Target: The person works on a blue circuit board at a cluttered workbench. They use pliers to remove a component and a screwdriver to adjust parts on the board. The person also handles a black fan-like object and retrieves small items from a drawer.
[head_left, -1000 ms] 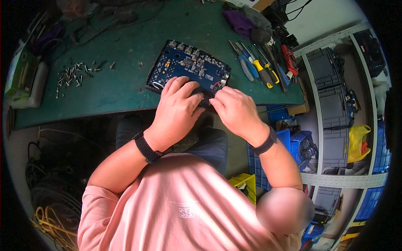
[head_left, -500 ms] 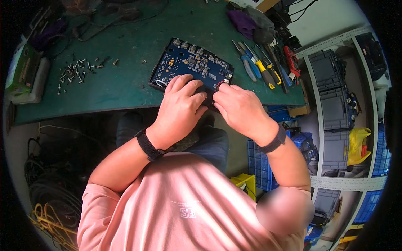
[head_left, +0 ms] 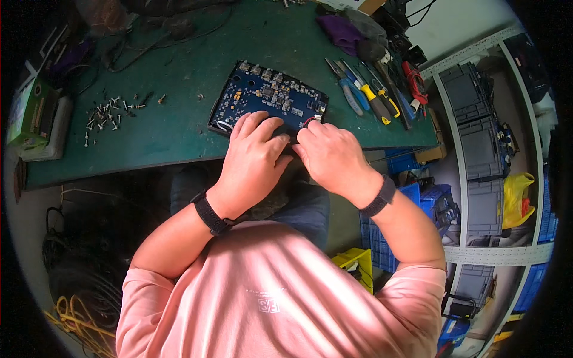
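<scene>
A blue circuit board (head_left: pixel 270 97) lies on the green table mat (head_left: pixel 179 119), near its front edge. My left hand (head_left: pixel 253 152) rests flat on the board's near edge, fingers spread over it. My right hand (head_left: pixel 328 154) sits beside it at the board's near right corner, fingertips pinched at a small red and white wire connector (head_left: pixel 311 120). What lies under my palms is hidden. Both wrists wear black bands.
Loose screws (head_left: pixel 107 113) are scattered on the mat at the left, beside a green box (head_left: pixel 33 110). Pliers and screwdrivers (head_left: pixel 367 95) lie at the right, a purple cloth (head_left: pixel 340 30) behind them. Grey and blue crates (head_left: pixel 477 131) stand on the shelf at right.
Both hands have stayed on the board's near edge. My right fingers have shifted slightly toward the wire connector at the corner.
</scene>
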The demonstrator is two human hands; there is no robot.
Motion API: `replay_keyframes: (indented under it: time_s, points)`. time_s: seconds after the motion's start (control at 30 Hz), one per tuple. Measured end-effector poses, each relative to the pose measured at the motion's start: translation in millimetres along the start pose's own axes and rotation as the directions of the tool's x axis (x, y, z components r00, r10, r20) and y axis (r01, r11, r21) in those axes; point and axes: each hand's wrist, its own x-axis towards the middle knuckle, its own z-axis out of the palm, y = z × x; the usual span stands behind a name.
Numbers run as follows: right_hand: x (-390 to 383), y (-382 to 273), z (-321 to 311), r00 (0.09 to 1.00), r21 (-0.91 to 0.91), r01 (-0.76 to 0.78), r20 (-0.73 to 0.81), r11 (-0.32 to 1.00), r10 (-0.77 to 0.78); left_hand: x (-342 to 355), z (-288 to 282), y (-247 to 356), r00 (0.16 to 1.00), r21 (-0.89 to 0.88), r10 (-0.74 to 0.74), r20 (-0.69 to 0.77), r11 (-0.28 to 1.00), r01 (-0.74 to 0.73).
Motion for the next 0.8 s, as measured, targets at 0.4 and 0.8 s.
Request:
replay_keyframes:
  time_s: [0.4, 0.8]
  points:
    - [-2.0, 10.6, -3.0, 0.998, 0.378, 0.059, -0.048, 0.924, -0.044, 9.4, 5.2, 6.1, 1.000, -0.056, 0.024, -0.015, 0.998, -0.025]
    - [-6.3, 16.1, 2.5, 0.991, 0.566, 0.054, -0.132, 0.823, 0.025, 16.5, 15.0, 11.1, 0.999, -0.076, -0.046, -0.029, 0.996, 0.043]
